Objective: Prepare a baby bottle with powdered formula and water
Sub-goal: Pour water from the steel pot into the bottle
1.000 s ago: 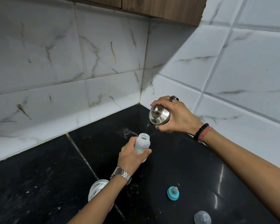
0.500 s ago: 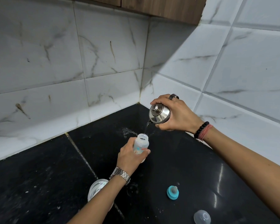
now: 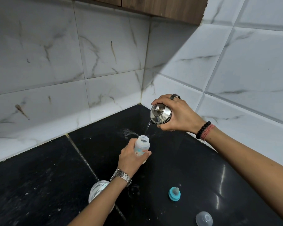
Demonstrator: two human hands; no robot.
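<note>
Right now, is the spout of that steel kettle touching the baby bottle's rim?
Apart. The head view shows the kettle tilted above the bottle, with only a thin water stream crossing the gap.

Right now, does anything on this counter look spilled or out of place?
Yes: a whitish splash or powder smear marks the black counter behind the baby bottle, toward the corner. Whether powder or water, I cannot tell. The stream from the steel pot lands inside the bottle's mouth.

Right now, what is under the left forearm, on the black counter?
A round white container shows beside and under the left forearm. Only its upper left part is visible; the arm covers the rest, so its contents cannot be told.
</note>
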